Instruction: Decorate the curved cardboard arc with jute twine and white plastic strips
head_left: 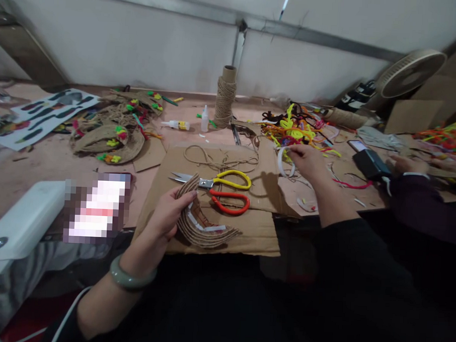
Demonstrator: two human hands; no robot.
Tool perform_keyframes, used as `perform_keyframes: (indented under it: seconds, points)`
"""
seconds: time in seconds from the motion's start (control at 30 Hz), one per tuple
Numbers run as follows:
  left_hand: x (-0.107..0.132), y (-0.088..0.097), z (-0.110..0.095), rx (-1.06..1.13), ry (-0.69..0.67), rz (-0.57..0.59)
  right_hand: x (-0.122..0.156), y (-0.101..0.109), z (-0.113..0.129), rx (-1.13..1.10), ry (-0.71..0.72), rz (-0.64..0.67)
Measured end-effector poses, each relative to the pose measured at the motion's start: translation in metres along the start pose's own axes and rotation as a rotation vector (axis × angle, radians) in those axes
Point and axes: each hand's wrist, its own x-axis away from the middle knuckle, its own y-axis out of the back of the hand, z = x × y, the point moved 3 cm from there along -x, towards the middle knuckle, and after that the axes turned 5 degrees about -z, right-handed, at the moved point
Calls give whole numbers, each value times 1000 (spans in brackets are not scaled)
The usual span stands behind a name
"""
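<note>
My left hand grips one end of a curved, crescent-shaped piece covered in rows of brown twine. White strips of tape lie along its brown inner side. Out to the right, my right hand pinches a thin white roll of tape by its rim, held above the table. Scissors with one yellow and one red handle rest just beyond the twine piece, blades pointing left. Under them is a flat cardboard sheet, with a loose length of twine on its far part.
A twine spool stands at the back beside small glue bottles. Twine-covered pieces lie left, colourful pipe cleaners right. A phone and white power bank are near left. Another person's hand is at right.
</note>
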Motion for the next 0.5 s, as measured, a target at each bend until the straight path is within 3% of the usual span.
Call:
perform_keyframes:
  seconds: [0.13, 0.27, 0.33, 0.4, 0.5]
  points:
    - [1, -1, -1, 14, 8, -4, 8, -15, 35, -20, 180, 148]
    - [1, -2, -2, 27, 21, -4, 10, -23, 32, 156, 149, 258]
    - [1, -2, -2, 27, 24, 5, 11, -19, 29, 203, 114, 232]
    - [1, -3, -2, 28, 21, 11, 15, -9, 39, 138, 116, 123]
    - [1, -4, -2, 37, 11, 15, 32, 3, 81, -211, 139, 33]
